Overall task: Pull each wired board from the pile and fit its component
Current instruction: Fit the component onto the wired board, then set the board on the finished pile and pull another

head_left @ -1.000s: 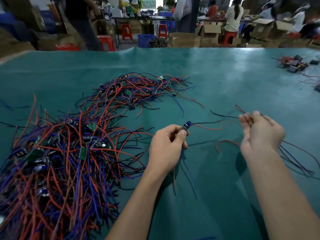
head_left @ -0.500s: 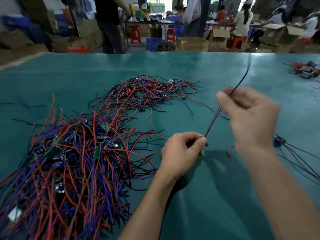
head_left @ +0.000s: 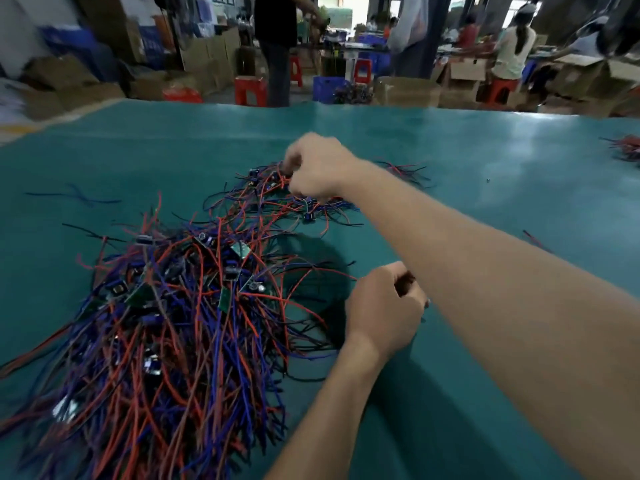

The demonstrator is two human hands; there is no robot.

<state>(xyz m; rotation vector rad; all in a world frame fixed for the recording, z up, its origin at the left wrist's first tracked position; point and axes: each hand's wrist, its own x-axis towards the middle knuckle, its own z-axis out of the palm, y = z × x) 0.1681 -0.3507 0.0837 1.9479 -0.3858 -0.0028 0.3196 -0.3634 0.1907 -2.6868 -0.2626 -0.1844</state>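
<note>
Since the earlier frame, the right hand [head_left: 320, 168] has left the black wire and reached to the far end of the pile [head_left: 166, 306] on the green desk [head_left: 485, 174]. Its fingers [head_left: 294, 157] are curled among the wires, probably pinching a wired board. Beside the pile's near right edge, the left hand [head_left: 384, 306] is curled closed; what it holds I cannot tell.
</note>
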